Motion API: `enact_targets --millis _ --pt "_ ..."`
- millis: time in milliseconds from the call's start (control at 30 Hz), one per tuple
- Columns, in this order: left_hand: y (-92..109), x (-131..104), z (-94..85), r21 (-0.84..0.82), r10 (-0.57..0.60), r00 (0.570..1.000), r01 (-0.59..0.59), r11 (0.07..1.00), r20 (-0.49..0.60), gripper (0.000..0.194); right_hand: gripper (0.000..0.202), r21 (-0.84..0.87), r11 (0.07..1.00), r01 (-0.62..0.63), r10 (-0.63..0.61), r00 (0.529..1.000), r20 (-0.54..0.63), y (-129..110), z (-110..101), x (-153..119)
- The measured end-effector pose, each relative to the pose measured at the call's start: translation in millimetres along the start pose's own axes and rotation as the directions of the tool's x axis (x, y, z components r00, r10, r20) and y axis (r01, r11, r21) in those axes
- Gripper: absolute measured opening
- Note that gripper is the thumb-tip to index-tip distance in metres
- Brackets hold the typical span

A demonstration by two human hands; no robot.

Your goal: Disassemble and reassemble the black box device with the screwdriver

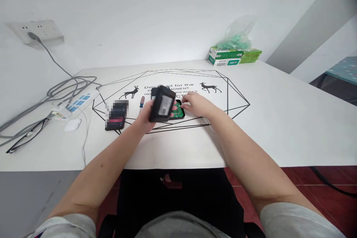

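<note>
A black plastic case (pixel 160 105) with a white label (pixel 165 105) is gripped in my left hand (pixel 144 117), raised and tilted above the table. Fingers of that hand show past its right edge. Behind and below it lies a green circuit board (pixel 179 111) in a black shell, partly hidden by the raised case. My right hand (pixel 194 104) is at the board's upper right edge, fingers bent and slightly apart, with nothing visible between them. Another black piece (pixel 154 93) lies just behind the raised case. A screwdriver (pixel 142 101) rests left of it.
A phone (pixel 116 115) with a blurred screen lies at left. Beyond it are a white mouse or earbud case (pixel 73 125), glasses (pixel 28 136), a power strip (pixel 82 100) and coiled grey cable (pixel 60 86). Green-and-white boxes (pixel 226 56) under a plastic bag (pixel 237 35) stand at back right.
</note>
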State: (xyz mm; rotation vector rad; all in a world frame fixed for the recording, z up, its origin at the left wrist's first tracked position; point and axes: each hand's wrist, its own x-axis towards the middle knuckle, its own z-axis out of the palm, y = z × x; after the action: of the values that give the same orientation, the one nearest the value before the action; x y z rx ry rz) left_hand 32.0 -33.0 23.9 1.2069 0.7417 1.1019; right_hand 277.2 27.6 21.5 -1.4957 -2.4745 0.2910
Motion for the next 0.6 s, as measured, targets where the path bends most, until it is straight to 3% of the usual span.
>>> enact_targets --millis 67,133,300,400,500,600 --pt "10.4 1.7 -3.5 -0.236 0.036 0.991 -0.066 0.969 -0.130 0.060 0.011 0.128 0.976 0.176 -0.182 0.982 0.045 -9.2 2.9 -0.5" --pt "19.6 3.3 -8.9 -0.372 0.011 0.968 -0.108 0.922 -0.252 0.057 0.010 0.187 0.944 0.270 -0.286 0.956 0.065 -17.2 7.7 -1.3" --pt "23.5 9.3 -22.2 -0.491 -0.047 0.884 -0.213 0.845 -0.465 0.042 0.018 0.227 0.916 0.330 -0.355 0.932 0.080 -26.7 16.6 -5.0" --pt "18.2 11.7 -26.3 -0.466 -0.034 0.884 -0.213 0.859 -0.467 0.032 0.017 0.313 0.899 0.305 -0.367 0.916 0.162 -28.6 16.1 -8.2" --pt "13.3 12.0 -27.4 -0.394 0.007 0.909 -0.187 0.900 -0.416 0.041 0.017 0.408 0.867 0.287 -0.396 0.893 0.214 -30.5 13.8 -9.2" --pt "7.4 12.2 -26.4 -0.276 0.052 0.930 -0.161 0.948 -0.364 0.055 0.021 0.471 0.847 0.245 -0.267 0.964 -0.022 -29.9 11.4 -6.3"
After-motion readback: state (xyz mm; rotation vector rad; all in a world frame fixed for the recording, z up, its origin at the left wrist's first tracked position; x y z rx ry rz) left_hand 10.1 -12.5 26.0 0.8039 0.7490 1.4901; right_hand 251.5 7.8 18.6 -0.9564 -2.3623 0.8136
